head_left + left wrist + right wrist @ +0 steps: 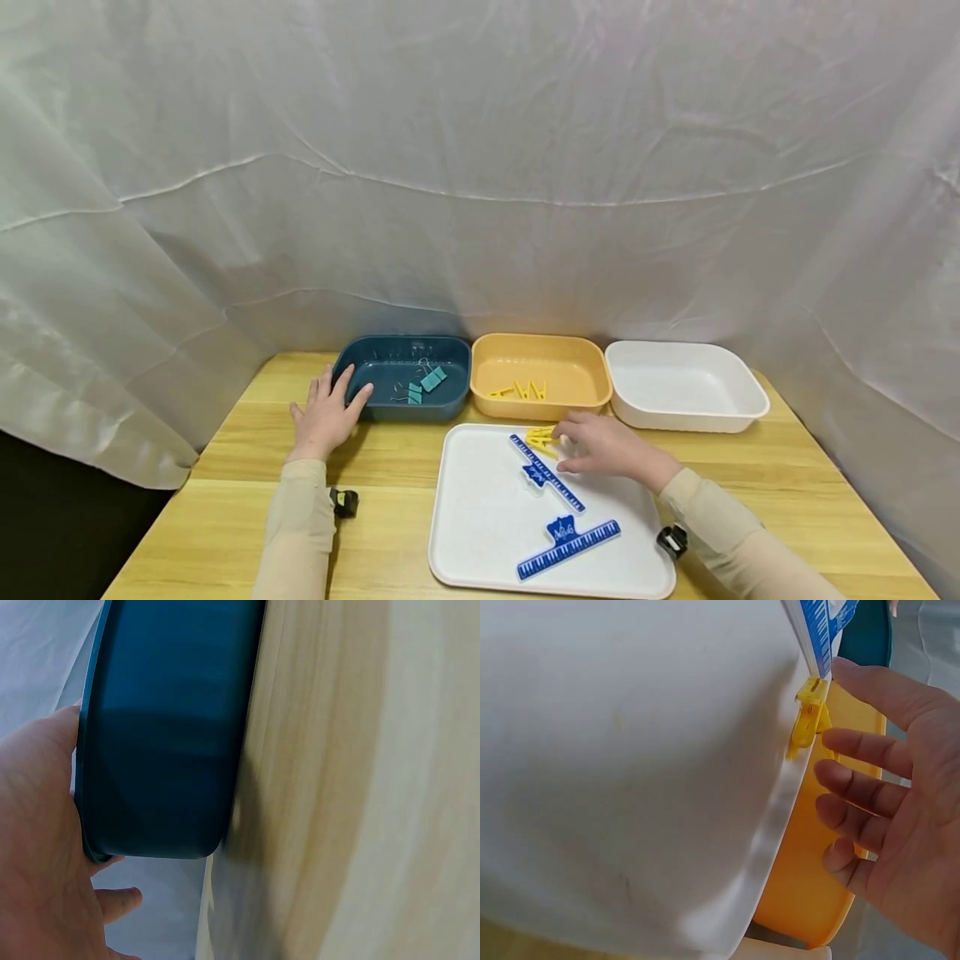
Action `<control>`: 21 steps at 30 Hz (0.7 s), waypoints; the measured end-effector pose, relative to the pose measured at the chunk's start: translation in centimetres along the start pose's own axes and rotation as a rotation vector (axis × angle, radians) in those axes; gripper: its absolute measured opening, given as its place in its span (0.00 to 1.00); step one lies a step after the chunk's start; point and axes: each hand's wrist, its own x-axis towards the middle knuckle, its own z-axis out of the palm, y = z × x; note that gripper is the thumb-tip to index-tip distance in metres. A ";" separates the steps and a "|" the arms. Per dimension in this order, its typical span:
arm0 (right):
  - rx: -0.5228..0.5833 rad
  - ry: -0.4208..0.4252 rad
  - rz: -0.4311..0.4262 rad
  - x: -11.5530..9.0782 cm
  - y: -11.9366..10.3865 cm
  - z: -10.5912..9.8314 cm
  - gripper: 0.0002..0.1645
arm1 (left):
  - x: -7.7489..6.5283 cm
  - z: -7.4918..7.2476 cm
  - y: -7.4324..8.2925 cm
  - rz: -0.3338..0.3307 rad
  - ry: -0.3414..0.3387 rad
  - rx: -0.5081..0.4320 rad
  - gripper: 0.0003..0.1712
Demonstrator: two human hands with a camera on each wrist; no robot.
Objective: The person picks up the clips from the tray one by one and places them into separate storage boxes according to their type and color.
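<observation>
My left hand (pixel 327 419) rests with spread fingers at the left rim of a dark blue bin (pixel 405 413), which also fills much of the left wrist view (pixel 165 742). Teal binder clips (pixel 432 380) lie inside that bin. Over the far edge of a white tray (pixel 480 533), my right hand (pixel 611 448) reaches toward several yellow clothespins (pixel 542 437), its thumb and fingers parted. In the right wrist view, the yellow clothespins (pixel 808 716) lie just beyond the fingertips, with nothing gripped. Two blue piano-key clips (pixel 551 475) lie on the tray, one nearer the front (pixel 570 550).
A yellow bin (pixel 542 410) holding a few yellow clothespins (pixel 531 390) stands behind the tray, beside the blue bin. To its right is a white bin (pixel 686 417). A pale curtain (pixel 480 250) hangs behind the wooden table (pixel 382 533).
</observation>
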 end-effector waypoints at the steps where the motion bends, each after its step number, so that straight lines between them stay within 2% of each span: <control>1: -0.008 -0.014 0.015 0.1 0.0 0.1 0.28 | 0.0 0.0 0.0 0.001 -0.002 0.000 0.49; 7: -0.052 -0.043 0.055 0.6 -0.2 0.4 0.29 | -0.2 0.0 0.0 0.001 -0.002 0.001 0.50; 21: -0.127 0.028 0.005 1.1 -0.4 0.8 0.17 | -0.1 0.0 0.0 0.002 0.004 0.013 0.51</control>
